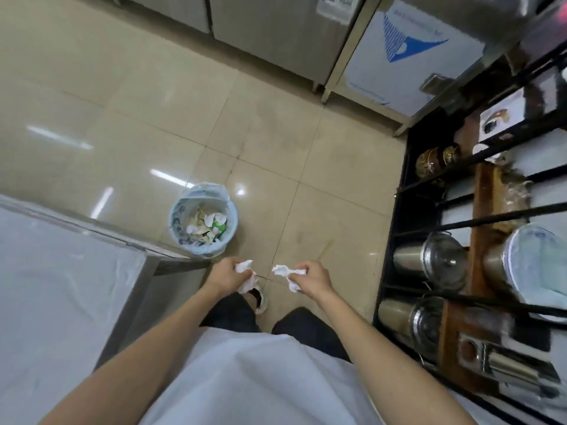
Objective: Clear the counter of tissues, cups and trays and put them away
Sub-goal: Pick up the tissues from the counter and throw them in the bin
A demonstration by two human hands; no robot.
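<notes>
I look straight down at a tiled floor. My left hand [225,273] is closed around a crumpled white tissue [248,282] that sticks out above and below the fist. A second crumpled white tissue [287,276] is pinched in my right hand [313,277]. Both hands are held out in front of my body, a short way apart. A small round bin [179,223] with a pale blue liner stands on the floor just beyond and left of my left hand, holding several bits of white and green rubbish.
A steel counter [61,271] covered in clear film fills the left side, its corner close to the bin. On the right a black metal rack [460,228] holds steel pots, jars and boxes. Steel cabinets [276,32] stand at the far end of the floor.
</notes>
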